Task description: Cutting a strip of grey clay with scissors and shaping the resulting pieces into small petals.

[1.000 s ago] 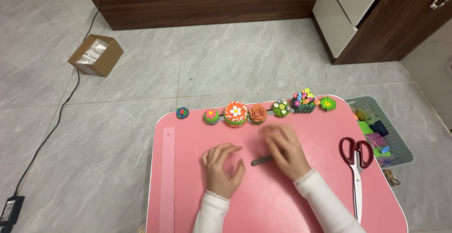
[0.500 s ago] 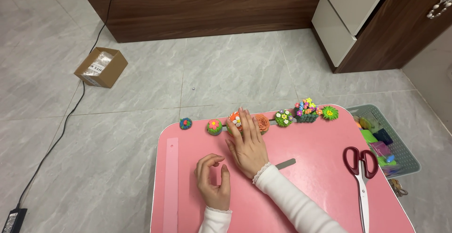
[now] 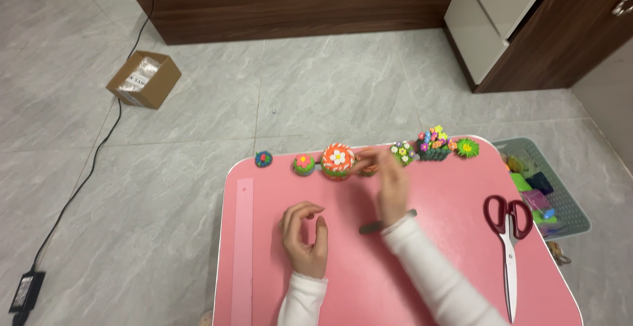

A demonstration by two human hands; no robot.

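Observation:
A row of small clay flowers lines the far edge of the pink table (image 3: 448,260). My right hand (image 3: 390,184) reaches to that row, and its fingertips pinch a small orange clay flower (image 3: 364,165) next to a bigger orange flower with a white centre (image 3: 337,160). On the table to the left rests my left hand (image 3: 304,237), fingers curled and apart, with nothing in it. A thin grey tool (image 3: 389,222) lies flat under my right wrist.
Red-handled scissors (image 3: 508,234) lie at the table's right side and a pink ruler (image 3: 242,247) along its left edge. A grey basket (image 3: 567,197) of clay blocks stands on the floor to the right. A cardboard box (image 3: 144,79), a cable and dark wooden furniture (image 3: 297,3) lie beyond.
My right hand left the grey tool on the table and moved up to the flower row, closing on the small orange flower. The left hand shifted slightly and curled.

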